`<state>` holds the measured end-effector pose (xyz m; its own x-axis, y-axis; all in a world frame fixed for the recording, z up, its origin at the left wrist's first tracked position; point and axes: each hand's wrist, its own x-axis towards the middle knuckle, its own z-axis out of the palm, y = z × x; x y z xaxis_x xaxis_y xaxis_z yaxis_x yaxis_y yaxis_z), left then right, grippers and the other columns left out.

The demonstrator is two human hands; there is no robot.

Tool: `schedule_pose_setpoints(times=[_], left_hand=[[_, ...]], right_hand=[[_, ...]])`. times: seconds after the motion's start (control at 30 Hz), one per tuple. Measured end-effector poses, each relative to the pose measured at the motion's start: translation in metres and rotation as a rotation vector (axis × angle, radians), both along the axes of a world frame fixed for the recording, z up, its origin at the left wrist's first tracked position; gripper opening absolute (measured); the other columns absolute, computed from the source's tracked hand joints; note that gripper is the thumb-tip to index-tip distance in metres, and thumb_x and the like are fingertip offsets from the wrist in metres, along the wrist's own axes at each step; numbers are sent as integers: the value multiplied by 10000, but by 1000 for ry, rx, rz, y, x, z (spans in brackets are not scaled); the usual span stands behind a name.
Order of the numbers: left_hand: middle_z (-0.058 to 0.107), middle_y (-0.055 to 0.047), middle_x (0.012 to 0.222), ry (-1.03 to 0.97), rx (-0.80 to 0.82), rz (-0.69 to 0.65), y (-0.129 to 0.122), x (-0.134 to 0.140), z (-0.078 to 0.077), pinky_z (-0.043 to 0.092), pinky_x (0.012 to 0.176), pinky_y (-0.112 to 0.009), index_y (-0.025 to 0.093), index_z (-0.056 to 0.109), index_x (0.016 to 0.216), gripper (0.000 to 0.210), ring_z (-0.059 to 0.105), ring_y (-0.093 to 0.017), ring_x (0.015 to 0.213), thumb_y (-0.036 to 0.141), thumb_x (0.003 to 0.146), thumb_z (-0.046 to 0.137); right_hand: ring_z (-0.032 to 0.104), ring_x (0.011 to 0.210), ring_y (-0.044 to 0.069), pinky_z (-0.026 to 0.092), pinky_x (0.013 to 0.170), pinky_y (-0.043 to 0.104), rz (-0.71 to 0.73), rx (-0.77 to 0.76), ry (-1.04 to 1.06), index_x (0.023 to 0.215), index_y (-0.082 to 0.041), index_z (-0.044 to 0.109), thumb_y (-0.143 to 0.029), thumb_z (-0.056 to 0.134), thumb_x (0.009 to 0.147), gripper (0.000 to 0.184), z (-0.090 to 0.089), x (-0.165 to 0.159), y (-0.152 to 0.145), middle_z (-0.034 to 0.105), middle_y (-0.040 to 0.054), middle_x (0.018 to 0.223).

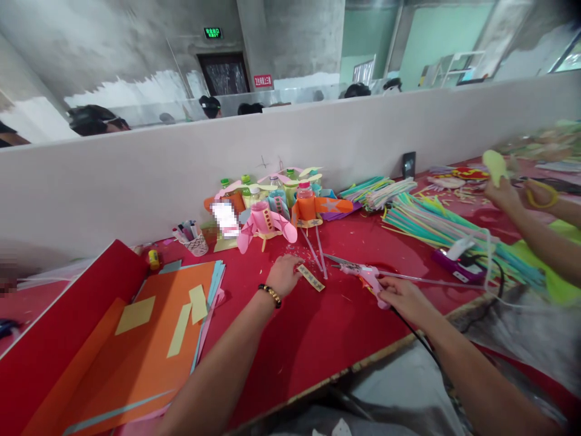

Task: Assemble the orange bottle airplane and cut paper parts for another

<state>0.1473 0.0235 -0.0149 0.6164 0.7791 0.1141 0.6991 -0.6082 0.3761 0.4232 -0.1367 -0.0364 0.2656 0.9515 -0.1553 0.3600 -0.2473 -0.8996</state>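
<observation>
My left hand [284,277], with a beaded bracelet on its wrist, pinches the near end of a pale yellow paper strip [311,278] printed with dark stars. In my right hand [403,295] is a pink hot glue gun [373,281], its nozzle pointing left above the red table and its black cord trailing down. Partly behind the glue gun lie scissors [334,259]. Just beyond my left hand stands a pink paper-wrapped bottle [260,219] with wing shapes, beside an orange one [306,204] with a starred wing. Two thin pale sticks [314,251] lie near the strip.
Coloured paper sheets [149,339] are stacked at left, by a pen cup [196,243]. Pipe cleaners [436,224] and a purple power strip [458,266] lie at right. A co-worker's hands [503,192] hold yellow-green paper and yellow-handled scissors. A white partition [136,175] runs behind.
</observation>
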Motion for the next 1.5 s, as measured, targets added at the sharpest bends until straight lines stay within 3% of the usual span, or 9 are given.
schedule_pose_setpoints(times=[0.2,0.37,0.6,0.77,0.9,1.1,1.23,1.37,1.5], left_hand=[[657,-86,963,81,-37,-82,20,23,-12,471,861,-321,153,707,915,214,596,-198,929,95,737,604],[647,-74,880,43,-32,-100,20,20,-5,481,819,-309,153,717,764,121,595,-190,869,94,727,618],[658,-33,931,-203,-46,-229,-42,-33,-5,471,825,-250,225,743,893,275,584,-137,906,115,876,493],[630,-41,1123,-38,16,-303,-82,-73,-13,452,936,-325,249,720,1022,444,518,-183,1077,-19,803,441],[558,-65,1290,11,122,-143,-118,-85,-13,401,1043,-422,226,627,1201,497,441,-228,1212,-14,816,427],[527,-81,1335,36,87,-12,-169,-67,-28,411,1042,-428,224,461,1367,444,451,-236,1231,219,923,475],[503,-65,1368,33,83,45,-175,-62,-40,379,1059,-454,226,461,1364,448,398,-271,1276,333,930,490],[502,-63,1381,46,95,40,-175,-64,-41,380,1044,-456,210,466,1360,439,397,-282,1261,349,944,458],[495,-81,1388,41,93,38,-176,-64,-38,399,1009,-453,197,474,1353,438,423,-280,1211,360,948,444]], right_hand=[[670,670,209,512,635,307,-28,45,132,1037,-177,652,-278,630,676,376,-3,-8,-4,711,6,719],[665,784,208,516,712,315,6,43,345,1122,-172,641,-274,674,677,458,-2,-16,-9,719,19,866],[581,642,148,456,581,255,7,19,527,1017,-197,625,-241,682,633,392,0,-30,-25,667,8,833],[594,653,154,476,621,275,78,-39,546,956,-200,546,-266,666,680,308,-2,-47,-34,652,18,758],[635,703,170,511,682,305,181,-42,436,959,-205,537,-349,666,752,284,0,-60,-37,682,42,816],[653,823,226,532,738,332,252,28,74,960,-203,595,-440,637,795,292,8,-74,-29,693,67,894],[637,989,254,493,868,333,336,134,-180,1219,-203,543,-387,601,840,426,9,-82,-21,683,87,1085],[660,885,242,495,788,306,414,151,-344,1148,-193,568,-366,562,868,329,12,-89,-15,710,83,971],[664,908,228,488,810,301,482,193,-385,1137,-211,564,-327,536,885,279,18,-98,-8,705,79,1029]])
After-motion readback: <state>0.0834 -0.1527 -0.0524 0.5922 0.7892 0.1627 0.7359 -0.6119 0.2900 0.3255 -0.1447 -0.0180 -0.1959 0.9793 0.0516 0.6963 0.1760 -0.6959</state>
